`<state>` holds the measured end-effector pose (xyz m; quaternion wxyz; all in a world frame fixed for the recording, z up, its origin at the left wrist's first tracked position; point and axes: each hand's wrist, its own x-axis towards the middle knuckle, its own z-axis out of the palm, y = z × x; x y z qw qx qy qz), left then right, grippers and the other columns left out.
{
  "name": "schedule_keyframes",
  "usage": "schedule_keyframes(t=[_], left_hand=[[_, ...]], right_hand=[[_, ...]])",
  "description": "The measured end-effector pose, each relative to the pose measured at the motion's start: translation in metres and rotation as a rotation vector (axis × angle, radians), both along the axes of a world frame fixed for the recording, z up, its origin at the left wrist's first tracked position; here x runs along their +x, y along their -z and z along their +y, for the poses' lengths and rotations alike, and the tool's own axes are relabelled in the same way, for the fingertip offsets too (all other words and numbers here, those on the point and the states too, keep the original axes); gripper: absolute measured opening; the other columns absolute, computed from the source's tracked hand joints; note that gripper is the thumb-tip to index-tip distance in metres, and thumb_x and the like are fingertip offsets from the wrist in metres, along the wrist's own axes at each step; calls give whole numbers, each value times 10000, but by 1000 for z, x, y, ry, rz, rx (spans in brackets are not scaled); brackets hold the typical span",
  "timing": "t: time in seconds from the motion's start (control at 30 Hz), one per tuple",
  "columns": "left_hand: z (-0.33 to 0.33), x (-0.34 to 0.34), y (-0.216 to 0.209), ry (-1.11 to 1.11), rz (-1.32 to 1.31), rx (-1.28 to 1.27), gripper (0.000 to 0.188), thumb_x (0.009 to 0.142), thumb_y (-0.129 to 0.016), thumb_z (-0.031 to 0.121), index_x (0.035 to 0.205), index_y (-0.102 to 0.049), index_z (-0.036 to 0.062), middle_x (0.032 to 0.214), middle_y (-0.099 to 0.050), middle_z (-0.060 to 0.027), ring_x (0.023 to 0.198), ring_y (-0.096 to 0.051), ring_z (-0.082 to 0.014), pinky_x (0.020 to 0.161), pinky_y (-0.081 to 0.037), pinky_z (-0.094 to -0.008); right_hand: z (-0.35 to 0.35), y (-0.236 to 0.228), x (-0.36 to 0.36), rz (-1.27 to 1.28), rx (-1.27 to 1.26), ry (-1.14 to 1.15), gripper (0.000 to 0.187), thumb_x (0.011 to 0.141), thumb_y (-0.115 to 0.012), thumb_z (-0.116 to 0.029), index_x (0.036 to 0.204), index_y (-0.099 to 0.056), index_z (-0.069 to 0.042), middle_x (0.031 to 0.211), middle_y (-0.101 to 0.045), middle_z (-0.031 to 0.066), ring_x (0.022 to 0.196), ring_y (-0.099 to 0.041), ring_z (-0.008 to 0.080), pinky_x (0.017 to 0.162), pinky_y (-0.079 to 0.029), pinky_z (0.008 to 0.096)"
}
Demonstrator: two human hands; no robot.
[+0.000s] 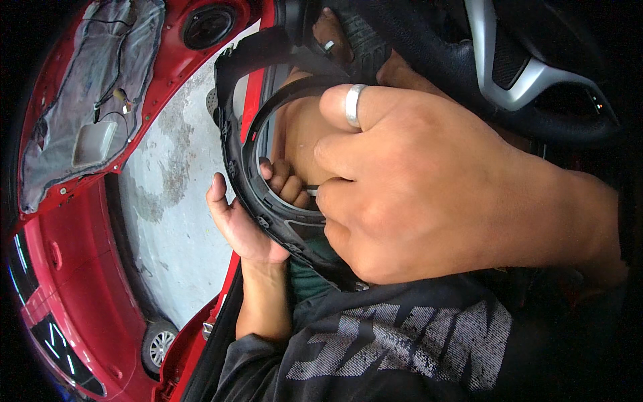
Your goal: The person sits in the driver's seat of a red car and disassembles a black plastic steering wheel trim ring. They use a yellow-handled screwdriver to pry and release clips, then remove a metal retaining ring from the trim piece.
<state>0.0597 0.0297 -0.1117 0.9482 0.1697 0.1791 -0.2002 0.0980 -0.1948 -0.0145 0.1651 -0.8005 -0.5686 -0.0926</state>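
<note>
A black curved plastic trim frame with a large round opening and small clips along its outer edge is held above my lap. My left hand grips its lower left part, thumb outside the rim and fingertips showing through the opening. In the foreground my right hand, with a silver ring on one finger, is closed over the frame's right side. A thin pale strip shows between the two hands; what my right fingertips hold is hidden behind the hand.
A black steering wheel with silver spokes is at the upper right. The red car door stands open at the left, its inner panel off, with a round speaker and hanging wires. Another red car stands beyond the grey floor.
</note>
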Motion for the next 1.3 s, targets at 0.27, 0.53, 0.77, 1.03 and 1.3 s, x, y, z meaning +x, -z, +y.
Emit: schedule_keyframes(t=[0.27,0.53,0.77,1.03,1.3], left_hand=[[-1,-1,0,0,8,17,660,956,-428,692,985,-503,37,787,-366,-22,632,-318,-155,590,-281,-333],[-1,-1,-1,-35,48,-69,661,949,-443,692,998,-512,37,799,-389,-28,639,-332,-160,598,-297,-331],[-1,-1,-3,-49,82,8,656,954,-431,696,1022,-545,53,815,-498,-45,649,-391,-169,623,-347,-327],[3,-2,1,-2,56,64,707,947,-402,727,1031,-600,54,702,-540,-21,622,-412,-187,628,-366,-345],[-4,0,-7,-3,146,92,747,933,-389,755,1020,-623,52,700,-538,-18,630,-436,-204,644,-391,-363]], right_hand=[[1,12,4,2,22,-37,51,661,-740,-121,631,-700,-110,623,-612,-15,696,-579,150,741,-468,328],[-2,6,4,-71,-57,-15,46,697,-732,-136,729,-716,-108,691,-630,-2,742,-595,165,777,-478,340],[-3,2,4,-129,-114,4,98,728,-725,-150,815,-729,-106,750,-646,10,782,-609,179,808,-486,350],[-3,3,5,-195,-155,1,164,764,-717,-165,913,-745,-104,818,-664,23,828,-625,194,844,-496,362],[-4,7,8,-338,-254,0,232,799,-709,-181,1012,-761,-102,886,-682,36,873,-641,209,879,-506,374]])
